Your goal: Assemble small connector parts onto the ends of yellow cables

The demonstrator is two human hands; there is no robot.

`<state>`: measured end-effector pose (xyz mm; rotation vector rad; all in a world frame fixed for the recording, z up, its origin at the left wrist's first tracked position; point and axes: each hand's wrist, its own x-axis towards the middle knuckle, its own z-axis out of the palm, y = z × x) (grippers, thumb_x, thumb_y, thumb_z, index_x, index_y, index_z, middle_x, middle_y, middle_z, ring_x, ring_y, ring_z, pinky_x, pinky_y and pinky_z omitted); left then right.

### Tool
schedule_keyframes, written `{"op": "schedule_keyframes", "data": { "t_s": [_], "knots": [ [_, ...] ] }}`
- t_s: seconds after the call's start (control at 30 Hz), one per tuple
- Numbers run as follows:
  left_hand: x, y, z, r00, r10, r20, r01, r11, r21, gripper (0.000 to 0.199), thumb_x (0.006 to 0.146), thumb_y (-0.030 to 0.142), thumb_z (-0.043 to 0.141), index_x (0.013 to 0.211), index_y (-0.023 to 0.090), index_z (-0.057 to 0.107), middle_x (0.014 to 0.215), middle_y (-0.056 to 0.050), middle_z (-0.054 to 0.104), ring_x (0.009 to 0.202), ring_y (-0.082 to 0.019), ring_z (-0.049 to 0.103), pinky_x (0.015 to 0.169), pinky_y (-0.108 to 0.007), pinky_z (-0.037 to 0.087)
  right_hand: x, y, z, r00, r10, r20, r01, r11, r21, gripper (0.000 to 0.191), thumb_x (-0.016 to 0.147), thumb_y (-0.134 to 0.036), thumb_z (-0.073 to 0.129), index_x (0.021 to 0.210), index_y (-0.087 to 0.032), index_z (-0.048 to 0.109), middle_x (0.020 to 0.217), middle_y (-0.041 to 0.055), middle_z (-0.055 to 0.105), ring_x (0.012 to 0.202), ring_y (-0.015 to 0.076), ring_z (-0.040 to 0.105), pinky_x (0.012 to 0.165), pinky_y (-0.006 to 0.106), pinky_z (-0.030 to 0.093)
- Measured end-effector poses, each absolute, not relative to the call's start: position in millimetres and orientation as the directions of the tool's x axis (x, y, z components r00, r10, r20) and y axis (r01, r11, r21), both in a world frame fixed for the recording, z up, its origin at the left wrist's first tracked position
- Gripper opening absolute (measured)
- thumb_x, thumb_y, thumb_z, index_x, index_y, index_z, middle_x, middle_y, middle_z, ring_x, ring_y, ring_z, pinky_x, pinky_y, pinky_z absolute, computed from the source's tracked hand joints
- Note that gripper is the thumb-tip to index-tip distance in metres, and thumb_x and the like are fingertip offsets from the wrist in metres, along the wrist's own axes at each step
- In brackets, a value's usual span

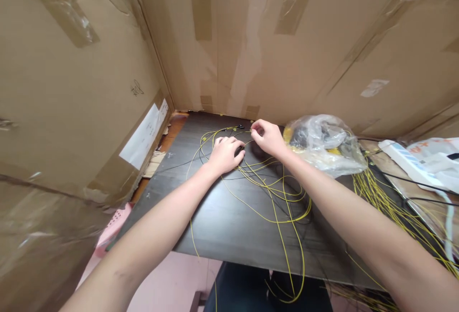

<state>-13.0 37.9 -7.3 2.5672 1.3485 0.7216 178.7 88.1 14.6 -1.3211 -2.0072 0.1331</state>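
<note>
We have our R hand [268, 136] near the bench's far edge, thumb & index drawn to a narrow pinch on a thin end of the yellow cables [292, 220]; the other fingers curl in behind. Our L hand [225, 153] lies palm down just beside it, on the far half of the bench [244, 235], fingers bent over the strands, thumb tucked in; can't tell if they grip anything, as the palm hides it. The cables loop out from under this hand across the mid bench, some w/ strands hanging over the near edge. Sm. black tips [241, 126] sit near the far edge, betw. our two hands. Just R of our R wrist, a clear plastic bag [322, 147] w/ yellow & dark contents sits by the far edge. Past it, a thick yellow bundle [376, 202] runs along the R side toward the near R corner. Farther R: white packaging [426, 161] & black cords [423, 180]. Cardboard walls [229, 59] stand along the far edge & L side, the L one w/ a white paper [139, 140]. A pink basket [112, 228] is just off the L edge; a dark seat [236, 288] shows below the near edge.
</note>
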Motion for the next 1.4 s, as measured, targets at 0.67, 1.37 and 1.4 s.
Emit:
{"op": "schedule_keyframes", "data": {
  "t_s": [0.67,1.37,1.4],
  "knots": [
    [-18,42,1,0.493,0.765,0.413,0.635,-0.642,0.43,0.014,0.092,0.019,0.062,0.103,0.02,0.071,0.101,-0.005,0.075,0.094,-0.021,0.068,0.096,-0.042,0.047,223,-24,-11,-0.088,0.951,0.295,0.255,0.308,-0.916,0.02,0.083,-0.031,0.068,0.099,-0.021,0.064,0.1,0.0076,0.071,0.087,0.0204,0.07,0.084,0.04,0.061],
    [17,3,-1,0.463,0.84,0.284,0.238,-0.426,0.873,0.019,0.084,0.028,0.074,0.101,0.018,0.077,0.096,-0.006,0.077,0.086,-0.017,0.073,0.073,-0.028,0.06,215,-26,-14,-0.112,0.968,0.224,0.124,0.238,-0.963,0.021,0.078,-0.03,0.074,0.094,-0.021,0.063,0.096,0.0046,0.071,0.09,0.0206,0.073,0.087,0.04,0.062],
    [17,3,-1,0.466,0.839,0.28,0.236,-0.423,0.875,0.02,0.084,0.026,0.074,0.103,0.019,0.076,0.096,-0.005,0.077,0.086,-0.017,0.073,0.074,-0.028,0.061,215,-26,-14,-0.117,0.967,0.225,0.134,0.24,-0.961,0.02,0.079,-0.03,0.073,0.094,-0.021,0.063,0.095,0.0046,0.07,0.09,0.0205,0.072,0.087,0.039,0.062]
  ]
}}
